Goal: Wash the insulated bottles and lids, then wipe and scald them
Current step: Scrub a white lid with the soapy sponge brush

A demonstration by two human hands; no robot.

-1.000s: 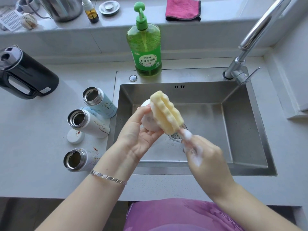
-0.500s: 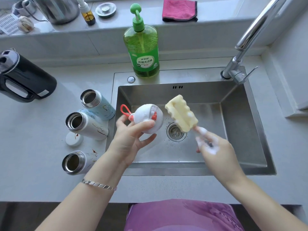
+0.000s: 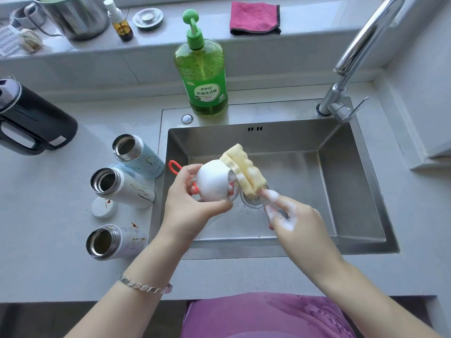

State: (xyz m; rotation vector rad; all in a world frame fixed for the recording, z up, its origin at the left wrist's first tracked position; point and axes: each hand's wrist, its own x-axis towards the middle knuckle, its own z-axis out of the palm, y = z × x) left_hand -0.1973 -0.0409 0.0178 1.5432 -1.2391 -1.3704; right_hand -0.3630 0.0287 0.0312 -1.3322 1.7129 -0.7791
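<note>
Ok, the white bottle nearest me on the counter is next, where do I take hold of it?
Wrap the painted body of the nearest bottle below its steel neck, coming from the sink side. It stands upright, mouth open, with no handle, and the loose lid lies just beyond it. The left hand grips the domed lid, so probably free it first.

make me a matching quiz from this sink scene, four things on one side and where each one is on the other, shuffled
Things
1 white lid
2 sponge brush
3 pink cloth
4 soap bottle

Places
a on the back ledge
b held by the right hand
c held by the left hand
d upright on the rear rim of the sink

Pairs: 1-c, 2-b, 3-a, 4-d
</note>
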